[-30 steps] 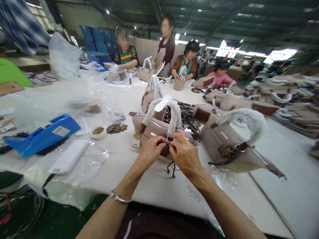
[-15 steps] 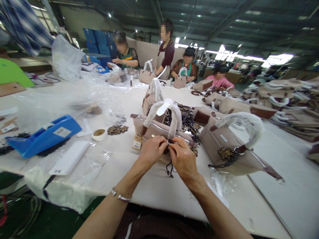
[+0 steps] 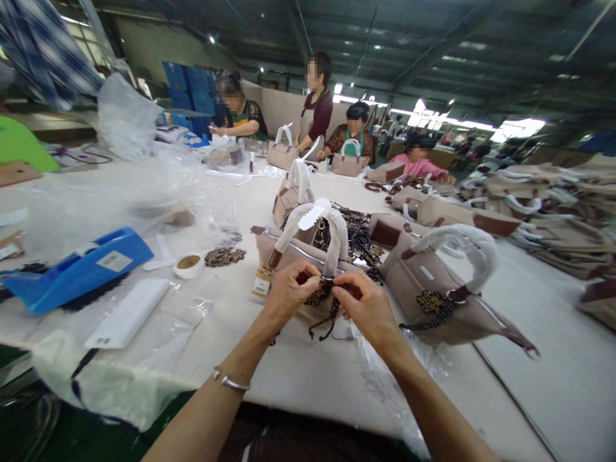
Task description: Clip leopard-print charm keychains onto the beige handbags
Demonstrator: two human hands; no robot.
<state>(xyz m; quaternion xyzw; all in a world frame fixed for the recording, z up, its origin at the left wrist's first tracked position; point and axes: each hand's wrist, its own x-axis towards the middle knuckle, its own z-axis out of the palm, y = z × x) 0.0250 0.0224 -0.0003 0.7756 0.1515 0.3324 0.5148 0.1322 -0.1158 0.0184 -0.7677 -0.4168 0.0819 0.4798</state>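
Leopard-print charm (image 3: pixel 316 297) sits against the near side of the middle bag (image 3: pixel 291 255) on the desk (image 3: pixel 298 375); my left hand (image 3: pixel 290 292) and right hand (image 3: pixel 368 305) pinch small hardware (image 3: pixel 327 280) there, fastening seemingly unfinished. The right bag (image 3: pixel 407 269) already wears another charm (image 3: pixel 430 301).

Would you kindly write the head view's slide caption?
Left hand and right hand at a charm in front of a bag.

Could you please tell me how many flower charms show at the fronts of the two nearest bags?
2: one charm at the middle bag, partly covered by the left hand; another charm on the right bag. More may be hidden behind the hands.
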